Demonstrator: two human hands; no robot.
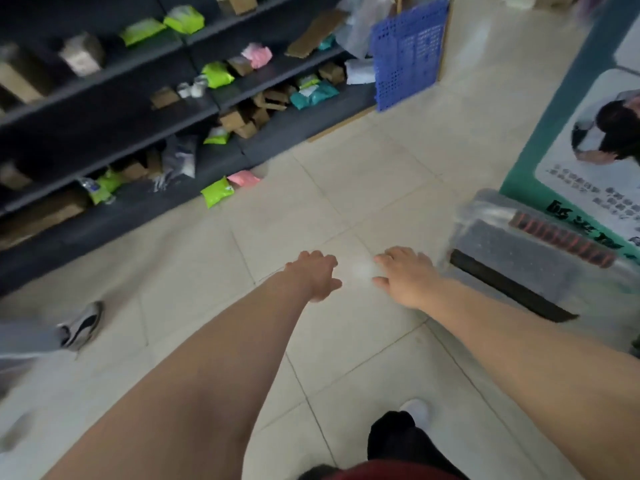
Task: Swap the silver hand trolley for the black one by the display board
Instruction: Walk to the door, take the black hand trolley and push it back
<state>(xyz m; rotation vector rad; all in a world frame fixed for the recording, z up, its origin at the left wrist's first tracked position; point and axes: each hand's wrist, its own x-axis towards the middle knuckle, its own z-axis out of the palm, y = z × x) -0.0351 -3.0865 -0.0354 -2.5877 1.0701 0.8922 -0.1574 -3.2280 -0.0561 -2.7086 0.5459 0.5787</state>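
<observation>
Just right of the empty, spread right hand [407,277], the blurred trolley [519,258]; left hand [317,275] likewise empty.

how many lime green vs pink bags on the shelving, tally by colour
lime green bags: 6
pink bags: 2
total: 8
A paler greenish packet on the middle shelf is too blurred to count.

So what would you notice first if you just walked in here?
Two bare arms reach out mid-frame, left hand and right hand empty above the floor. On the left, dark shelves hold bright green parcels. On the right, a silver trolley lies by the display board.
</observation>
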